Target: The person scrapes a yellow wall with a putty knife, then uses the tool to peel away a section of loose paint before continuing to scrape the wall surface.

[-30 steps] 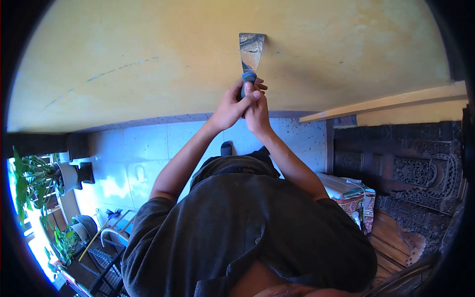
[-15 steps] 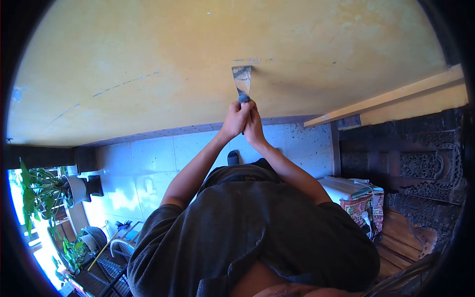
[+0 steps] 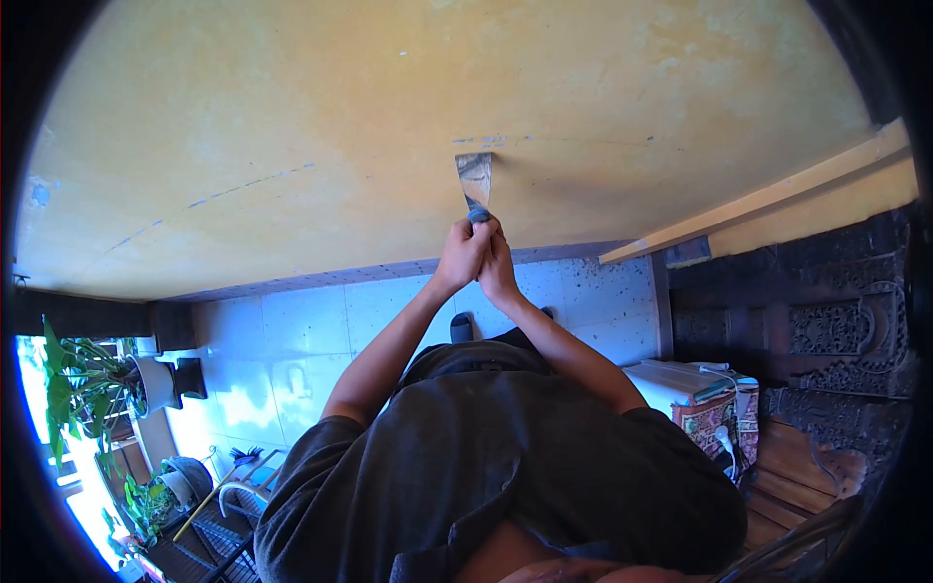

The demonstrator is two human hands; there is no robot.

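Note:
A wide-bladed scraper [image 3: 474,181] points away from me, its blade edge at the yellow wall [image 3: 321,87], just below a short row of chipped marks [image 3: 486,142]. My left hand [image 3: 462,255] is wrapped round the scraper's handle. Pressed against it from the right, my right hand [image 3: 498,264] also grips the handle. Most of the handle is hidden by my fingers. To the left, a longer broken line of chips [image 3: 253,182] runs across the wall.
Below the wall lies a pale tiled floor [image 3: 311,321]. Potted plants [image 3: 92,379] stand at the left. At the right are a wooden rail [image 3: 758,207], dark carved wood [image 3: 831,330] and a box-like object with patterned cloth [image 3: 714,418].
The scraper and both hands appear slightly lower in view, as do the wall marks and floor edge. Both hands keep their grip on the handle.

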